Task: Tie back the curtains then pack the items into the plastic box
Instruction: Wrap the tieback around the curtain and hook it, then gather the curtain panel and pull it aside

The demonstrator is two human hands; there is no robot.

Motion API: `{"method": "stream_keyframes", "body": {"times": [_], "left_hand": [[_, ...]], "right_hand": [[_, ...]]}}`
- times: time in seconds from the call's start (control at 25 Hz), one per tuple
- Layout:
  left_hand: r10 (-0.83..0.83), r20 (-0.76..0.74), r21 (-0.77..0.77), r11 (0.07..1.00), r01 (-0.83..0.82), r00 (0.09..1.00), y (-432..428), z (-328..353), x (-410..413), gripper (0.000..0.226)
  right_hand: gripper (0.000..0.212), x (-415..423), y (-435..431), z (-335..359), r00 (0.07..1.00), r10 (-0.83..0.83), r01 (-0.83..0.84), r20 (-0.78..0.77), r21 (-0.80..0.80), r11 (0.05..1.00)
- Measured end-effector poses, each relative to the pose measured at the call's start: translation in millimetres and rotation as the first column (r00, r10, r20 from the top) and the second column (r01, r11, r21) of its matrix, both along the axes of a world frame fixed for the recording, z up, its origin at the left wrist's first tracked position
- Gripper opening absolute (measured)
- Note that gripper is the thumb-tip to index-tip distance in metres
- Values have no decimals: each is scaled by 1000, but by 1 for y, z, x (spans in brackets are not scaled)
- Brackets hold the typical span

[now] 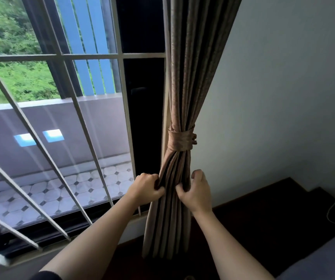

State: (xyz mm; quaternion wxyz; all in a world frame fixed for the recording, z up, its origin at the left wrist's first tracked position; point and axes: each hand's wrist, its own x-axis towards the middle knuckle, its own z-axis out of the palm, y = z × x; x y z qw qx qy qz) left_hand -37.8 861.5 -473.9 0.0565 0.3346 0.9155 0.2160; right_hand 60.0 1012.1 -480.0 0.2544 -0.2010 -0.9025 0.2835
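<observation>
Gripping the curtain point(182, 77) folds below the tieback point(179, 139), left hand point(147, 187) and right hand point(198, 191) are closing tight beside the window bars point(77, 55).

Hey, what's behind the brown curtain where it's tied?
Behind the curtain, the pale window frame edge shows on its left and the wall on its right. Whatever the tieback hooks to is hidden by the bunched folds.

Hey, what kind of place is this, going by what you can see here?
Probably a room in a home, maybe a bedroom. A brown curtain bound by a tieback hangs beside a barred window overlooking a tiled balcony and greenery. Both hands, left hand and right hand, grip the curtain.
</observation>
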Motion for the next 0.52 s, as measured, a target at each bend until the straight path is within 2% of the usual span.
{"method": "stream_keyframes", "body": {"times": [0.08, 0.16, 0.2, 0.32, 0.52], "left_hand": [[52, -124, 176, 984, -30, 991, -13, 10, -5, 55], [161, -219, 280, 955, -96, 962, -34, 18, -16, 56], [208, -246, 307, 943, -128, 947, -47, 21, -23, 53], [404, -292, 281, 903, -326, 867, -110, 32, -42, 45], [647, -362, 192, 756, -626, 671, -235, 82, -46, 44]], "right_hand": [[19, -4, -21, 5, 962, 156, -134, -226, 110, 985], [9, -21, -46, 8, 909, 330, -296, -256, 164, 941], [12, -34, -58, 11, 893, 389, -362, -226, 155, 919], [29, -80, -109, 21, 811, 567, -546, -145, 163, 822], [33, -139, -212, 60, 591, 795, -767, -133, 213, 606]]}}
